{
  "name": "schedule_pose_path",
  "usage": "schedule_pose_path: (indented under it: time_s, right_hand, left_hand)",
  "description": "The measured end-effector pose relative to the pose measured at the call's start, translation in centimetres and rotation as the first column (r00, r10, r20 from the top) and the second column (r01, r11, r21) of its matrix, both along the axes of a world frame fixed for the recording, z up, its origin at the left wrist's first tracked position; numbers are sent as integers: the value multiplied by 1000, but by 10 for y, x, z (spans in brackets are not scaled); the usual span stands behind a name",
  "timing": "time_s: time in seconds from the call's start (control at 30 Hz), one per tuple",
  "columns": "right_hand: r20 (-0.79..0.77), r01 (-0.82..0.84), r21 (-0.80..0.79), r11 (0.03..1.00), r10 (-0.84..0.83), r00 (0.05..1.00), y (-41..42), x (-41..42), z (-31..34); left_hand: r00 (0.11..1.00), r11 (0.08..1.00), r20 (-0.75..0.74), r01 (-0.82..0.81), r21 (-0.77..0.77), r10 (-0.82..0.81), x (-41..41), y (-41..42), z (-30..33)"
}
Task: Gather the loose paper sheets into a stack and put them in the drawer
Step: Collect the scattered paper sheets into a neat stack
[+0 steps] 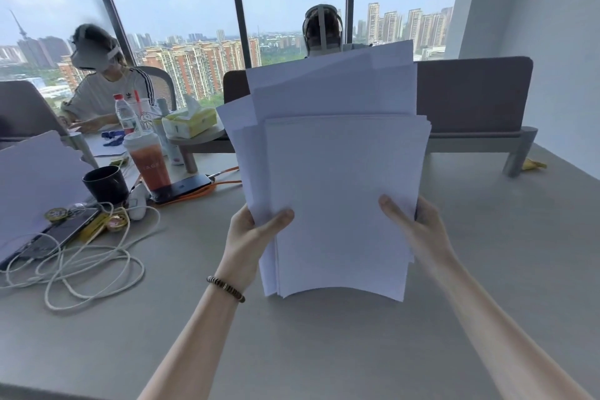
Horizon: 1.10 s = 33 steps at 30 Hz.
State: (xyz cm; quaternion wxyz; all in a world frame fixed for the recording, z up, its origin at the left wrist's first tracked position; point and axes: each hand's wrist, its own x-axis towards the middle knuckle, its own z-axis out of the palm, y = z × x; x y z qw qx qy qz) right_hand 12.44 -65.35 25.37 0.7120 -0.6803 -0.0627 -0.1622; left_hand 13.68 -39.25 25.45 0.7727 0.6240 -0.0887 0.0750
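Paper sheets point(337, 178) stand up on the desk point(487, 269), bottom edges down, probably to tap them even. Left hand point(251, 234) and right hand point(418, 230) each grip one side. Top edges look uneven. Behind the sheets stands a divider point(474, 94). No drawer shows.

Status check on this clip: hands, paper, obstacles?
Left hand and right hand grip paper stack upright over the desk. Top edges uneven. No drawer in view.

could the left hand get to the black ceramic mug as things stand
Probably not yet: the left hand grips the white paper stack. The path to the black ceramic mug looks open.
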Motion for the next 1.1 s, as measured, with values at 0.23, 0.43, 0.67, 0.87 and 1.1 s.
schedule_pose_path:
  time_s: [0.23, 0.43, 0.67, 0.87, 1.1]
  right_hand:
    - [120, 46, 66, 997, -54, 991, 0, 7, 1]
    - [180, 17, 108, 994, -36, 983, 12, 6, 9]
    - [117, -37, 111, 993, 24, 993, 8, 3, -12]
    - [2, -90, 128, 988, 91, 996, 8, -2, -40]
    - [110, -16, 129, 991, 2, 994, 3, 5, -13]
  left_hand:
    - [999, 999, 6, 32, -6, -32, 0, -2, 3]
    - [1000, 999, 15, 23, -36, -22, 0, -14, 10]
    - [1000, 1000, 11, 8, -23, -7, 0, -13, 0]
    - [1000, 1000, -4, 19, -20, -19, -3, -15, -14]
    - [994, 990, 83, 77, -116, -67, -2, -13, -7]
